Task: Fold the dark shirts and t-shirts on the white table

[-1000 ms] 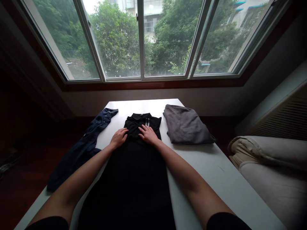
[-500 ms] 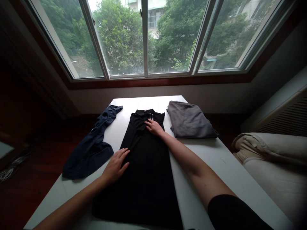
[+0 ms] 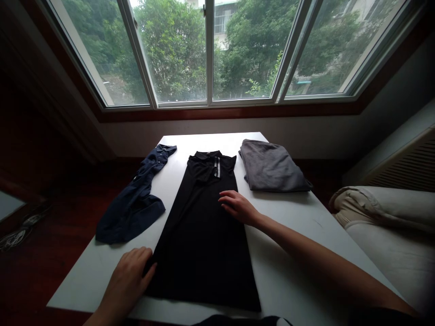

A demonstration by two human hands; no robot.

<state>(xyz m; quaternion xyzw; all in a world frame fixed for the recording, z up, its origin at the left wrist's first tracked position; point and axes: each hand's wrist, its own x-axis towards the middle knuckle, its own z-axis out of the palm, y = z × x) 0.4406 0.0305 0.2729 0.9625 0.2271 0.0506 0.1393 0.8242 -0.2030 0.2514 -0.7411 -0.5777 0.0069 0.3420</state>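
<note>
A black polo shirt [image 3: 204,226] with white stripes at the placket lies lengthwise down the middle of a white table [image 3: 292,253], folded into a long narrow strip. My right hand [image 3: 238,206] rests flat on its right edge about halfway down, fingers stretched out. My left hand [image 3: 131,276] lies at the shirt's lower left corner, fingers loosely extended and touching the fabric edge. Neither hand holds anything.
A dark blue shirt [image 3: 137,201] lies crumpled along the table's left edge. A folded grey garment [image 3: 272,167] sits at the far right. A beige sofa [image 3: 387,217] stands to the right, and a window [image 3: 210,50] lies beyond the table.
Both hands have slid down the black shirt toward me, the left from collar level to the lower left corner, the right from the collar to the middle. The camera pulled back.
</note>
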